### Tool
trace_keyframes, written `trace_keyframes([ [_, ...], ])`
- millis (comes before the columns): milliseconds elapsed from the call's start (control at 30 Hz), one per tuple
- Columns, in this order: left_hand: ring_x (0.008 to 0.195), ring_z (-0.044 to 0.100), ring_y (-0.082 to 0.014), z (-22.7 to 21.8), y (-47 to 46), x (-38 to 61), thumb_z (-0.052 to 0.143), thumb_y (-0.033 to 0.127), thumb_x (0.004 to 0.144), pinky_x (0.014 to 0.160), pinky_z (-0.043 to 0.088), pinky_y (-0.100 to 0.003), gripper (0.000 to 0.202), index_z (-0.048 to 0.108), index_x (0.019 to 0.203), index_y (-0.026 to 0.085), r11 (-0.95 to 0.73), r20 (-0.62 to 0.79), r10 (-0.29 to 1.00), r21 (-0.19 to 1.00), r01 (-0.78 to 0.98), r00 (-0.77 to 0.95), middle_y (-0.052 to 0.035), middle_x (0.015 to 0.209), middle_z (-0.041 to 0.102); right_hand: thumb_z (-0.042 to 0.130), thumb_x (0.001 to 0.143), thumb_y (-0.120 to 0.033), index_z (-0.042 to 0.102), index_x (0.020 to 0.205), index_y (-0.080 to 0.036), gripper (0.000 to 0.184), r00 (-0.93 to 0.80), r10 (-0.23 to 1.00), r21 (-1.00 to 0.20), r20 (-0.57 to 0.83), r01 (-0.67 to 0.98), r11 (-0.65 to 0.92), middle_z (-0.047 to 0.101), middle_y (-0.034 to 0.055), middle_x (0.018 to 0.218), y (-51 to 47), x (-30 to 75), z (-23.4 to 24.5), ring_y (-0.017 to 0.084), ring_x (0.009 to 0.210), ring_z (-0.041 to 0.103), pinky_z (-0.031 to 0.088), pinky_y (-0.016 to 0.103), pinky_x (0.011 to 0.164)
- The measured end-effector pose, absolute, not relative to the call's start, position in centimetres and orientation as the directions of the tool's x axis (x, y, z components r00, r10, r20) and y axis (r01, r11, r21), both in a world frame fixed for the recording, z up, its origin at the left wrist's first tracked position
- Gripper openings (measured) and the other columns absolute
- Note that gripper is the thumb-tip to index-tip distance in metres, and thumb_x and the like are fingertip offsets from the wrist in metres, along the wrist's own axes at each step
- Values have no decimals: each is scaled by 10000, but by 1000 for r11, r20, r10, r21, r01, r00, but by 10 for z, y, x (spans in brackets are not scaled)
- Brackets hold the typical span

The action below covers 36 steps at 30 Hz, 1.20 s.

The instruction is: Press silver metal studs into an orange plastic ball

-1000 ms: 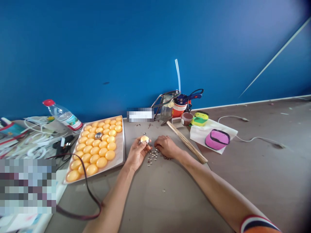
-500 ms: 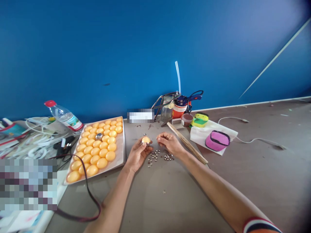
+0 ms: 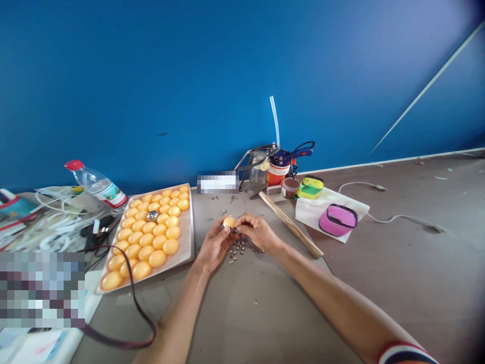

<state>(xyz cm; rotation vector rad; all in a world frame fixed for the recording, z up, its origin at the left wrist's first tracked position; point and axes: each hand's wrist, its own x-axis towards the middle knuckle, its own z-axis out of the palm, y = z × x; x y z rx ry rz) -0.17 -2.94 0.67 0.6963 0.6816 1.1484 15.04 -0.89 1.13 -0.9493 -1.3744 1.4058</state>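
Observation:
My left hand point(image 3: 214, 246) grips an orange ball point(image 3: 229, 222) between thumb and fingers, with shiny silver bits along its lower side. At the ball's right side, my right hand point(image 3: 261, 233) has thumb and fingertips pinched together; anything between them is too small to make out. Small silver beads point(image 3: 235, 252) lie scattered on the table under and between both hands. To the left, a shallow white tray point(image 3: 186, 237) carries rows of similar orange balls point(image 3: 156, 259). Among them sits one ball covered in silver point(image 3: 152, 216).
A tilted water bottle point(image 3: 102, 189) and tangled white cables point(image 3: 49, 222) are at left. A dark cable point(image 3: 142, 303) loops near my left forearm. Wooden strips point(image 3: 293, 227), a jar point(image 3: 259, 174), an orange-red cup point(image 3: 278, 176) and a pink lidded container point(image 3: 338, 220) stand right of centre.
My right hand has moved left, and its fingertips now meet the ball's right side. My left hand still holds the ball in nearly the same place.

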Motion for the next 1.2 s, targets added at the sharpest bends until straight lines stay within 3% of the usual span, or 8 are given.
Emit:
trace_keyframes([
  [200,759,637,-166,8,-30,1,692,247,721,799,468,-342,371,585,1070,179,248,-123,960,791,-560,253,-53,921,652,594,695,-263,570,733,-180,95,-304,952,-995,43,-102,13,520,-43,622,-11,149,11,95,577,468,397,242,594],
  [633,658,621,-125,10,-31,3,718,236,687,735,489,-302,390,588,1049,169,233,-135,967,808,-542,215,-23,857,655,593,702,-310,553,729,-180,139,-295,955,-994,40,-109,8,519,-43,623,-11,148,12,92,558,463,396,244,585],
  [1200,650,603,-139,11,-34,6,689,259,713,694,470,-289,369,578,1056,181,173,-109,981,866,-470,161,-12,814,634,523,694,-221,524,698,-188,33,-240,971,-999,-18,-34,-27,504,-59,529,-15,144,16,97,510,471,373,232,531],
])
